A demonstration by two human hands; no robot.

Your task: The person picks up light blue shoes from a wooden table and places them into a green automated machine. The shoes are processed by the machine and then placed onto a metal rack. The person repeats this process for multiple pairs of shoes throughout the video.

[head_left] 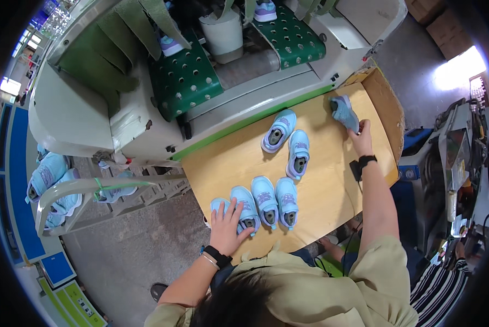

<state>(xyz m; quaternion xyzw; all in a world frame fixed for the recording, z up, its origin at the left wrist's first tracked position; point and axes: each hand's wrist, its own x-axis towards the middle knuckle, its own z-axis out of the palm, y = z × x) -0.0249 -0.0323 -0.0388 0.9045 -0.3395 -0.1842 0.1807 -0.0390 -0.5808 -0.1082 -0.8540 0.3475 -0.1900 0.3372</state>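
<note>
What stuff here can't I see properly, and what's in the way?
In the head view:
End shoe: mostly hidden under the left hand.
Shoe on belt, left side: partly hidden by a hanging flap.
Machine: its far part is cut off by the top edge.

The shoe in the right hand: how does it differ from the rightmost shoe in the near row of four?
The right hand holds one end of the held shoe; the rightmost row shoe is untouched. The held shoe is tipped, showing its side; the rightmost row shoe stands upright, a dark insert visible in its opening. Both are light blue.
</note>
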